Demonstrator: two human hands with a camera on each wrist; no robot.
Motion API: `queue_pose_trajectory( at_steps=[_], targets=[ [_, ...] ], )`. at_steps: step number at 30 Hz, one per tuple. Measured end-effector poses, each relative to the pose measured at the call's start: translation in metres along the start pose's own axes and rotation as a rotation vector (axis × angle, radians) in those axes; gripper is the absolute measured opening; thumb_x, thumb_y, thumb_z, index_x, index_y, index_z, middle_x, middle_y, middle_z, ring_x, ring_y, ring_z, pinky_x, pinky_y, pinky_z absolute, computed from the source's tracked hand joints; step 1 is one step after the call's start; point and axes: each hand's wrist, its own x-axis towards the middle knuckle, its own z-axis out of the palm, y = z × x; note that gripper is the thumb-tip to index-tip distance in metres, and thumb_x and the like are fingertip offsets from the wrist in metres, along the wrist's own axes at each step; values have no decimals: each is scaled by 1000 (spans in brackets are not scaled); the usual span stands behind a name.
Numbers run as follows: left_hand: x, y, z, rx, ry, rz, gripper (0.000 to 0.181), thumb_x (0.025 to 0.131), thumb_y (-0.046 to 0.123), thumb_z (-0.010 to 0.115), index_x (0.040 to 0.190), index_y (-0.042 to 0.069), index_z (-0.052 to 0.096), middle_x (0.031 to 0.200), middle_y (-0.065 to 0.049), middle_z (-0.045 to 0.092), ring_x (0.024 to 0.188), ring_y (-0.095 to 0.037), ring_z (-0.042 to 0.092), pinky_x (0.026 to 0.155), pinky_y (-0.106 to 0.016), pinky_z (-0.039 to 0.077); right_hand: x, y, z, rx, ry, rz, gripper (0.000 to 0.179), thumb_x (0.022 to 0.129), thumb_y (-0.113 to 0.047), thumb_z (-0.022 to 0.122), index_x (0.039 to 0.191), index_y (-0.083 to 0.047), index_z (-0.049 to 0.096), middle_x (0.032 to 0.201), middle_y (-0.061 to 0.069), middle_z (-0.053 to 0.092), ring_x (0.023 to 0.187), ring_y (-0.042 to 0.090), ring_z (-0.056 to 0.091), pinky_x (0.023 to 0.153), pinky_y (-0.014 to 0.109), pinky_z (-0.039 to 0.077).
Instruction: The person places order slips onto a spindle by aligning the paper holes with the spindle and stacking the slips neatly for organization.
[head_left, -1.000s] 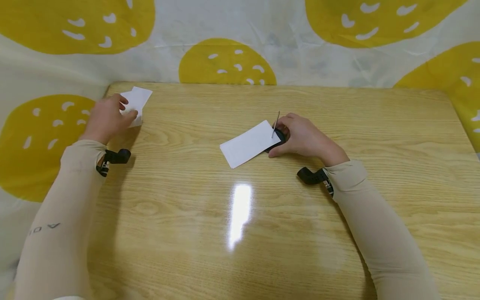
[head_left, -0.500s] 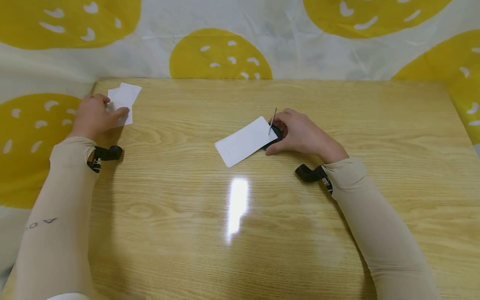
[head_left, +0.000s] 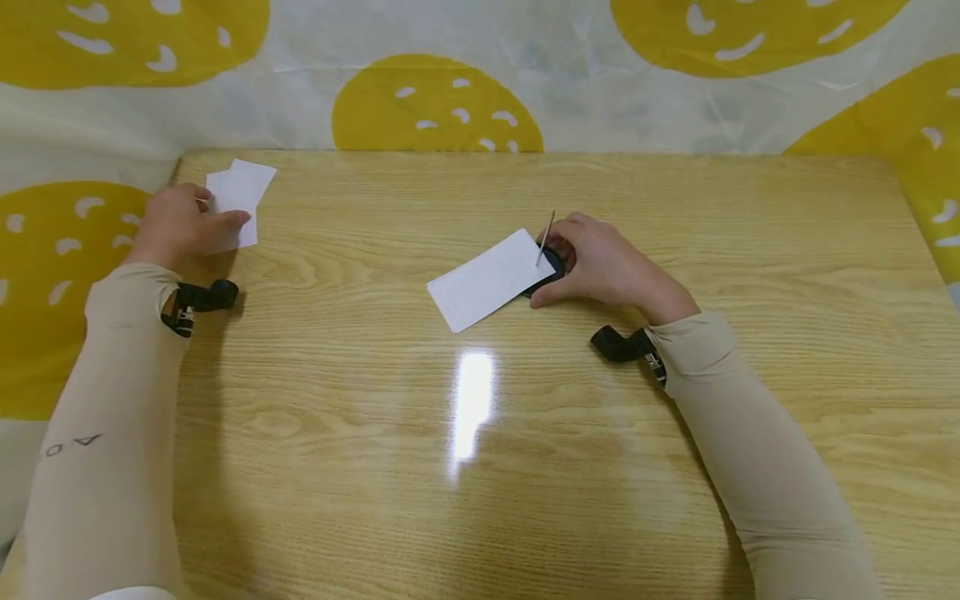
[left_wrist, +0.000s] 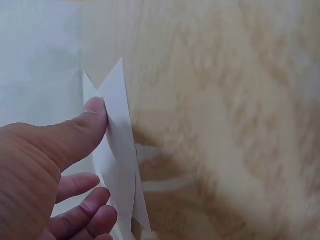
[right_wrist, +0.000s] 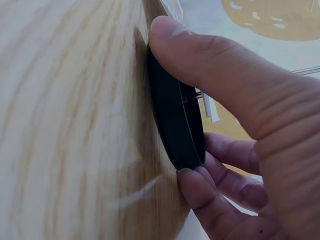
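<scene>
At the back left, my left hand [head_left: 172, 221] lies over a few overlapping white paper slips [head_left: 242, 187]. Its thumb reaches across them, and the other fingers curve loosely beside it, with a gap between thumb and fingers in the left wrist view. Right of the middle, my right hand [head_left: 600, 267] grips the black round base [right_wrist: 172, 115] of a receipt spike by its edge, thumb on one side and fingertips on the other. The spike's thin metal pin [head_left: 546, 237] stands up through one end of a stack of white slips [head_left: 483, 282], which partly covers the base.
The wood-grain table [head_left: 360, 375] carries a bright light reflection [head_left: 472, 400] in front of the slips. A white curtain [head_left: 585, 83] with yellow shapes hangs along the back and left edges. Each wrist wears a black camera mount [head_left: 618, 344].
The head view has shifted slightly to the right. My left fingers have drawn back a little to the left over the slips. My right hand keeps its hold on the receipt spike's base.
</scene>
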Motion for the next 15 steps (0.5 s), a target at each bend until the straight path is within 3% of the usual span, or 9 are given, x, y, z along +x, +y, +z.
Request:
queue_pose_trajectory(
  at_steps=[4,10,15],
  targets=[
    [0,0,-2,-10,9,15,80,103,46,54,148,-18,37,147,-45,42,127,-58,44,109,-70,38,1,-1,0,-2,2,0,72,74,-42,94,127,-4,62,122,15,59,106,28,56,93,44,48],
    [1,0,-1,-37,1,-17,81,103,48,54,150,-15,37,145,-44,45,120,-56,48,104,-69,44,1,-3,0,2,-1,2,72,74,-40,94,127,-4,61,122,14,58,106,28,56,93,43,48],
    [3,2,3,-34,14,-25,79,103,47,55,151,-14,39,146,-42,45,121,-54,46,107,-68,41,1,-2,0,-1,-1,5,71,74,-39,94,127,-4,61,122,15,58,106,28,56,93,43,49]
  ],
)
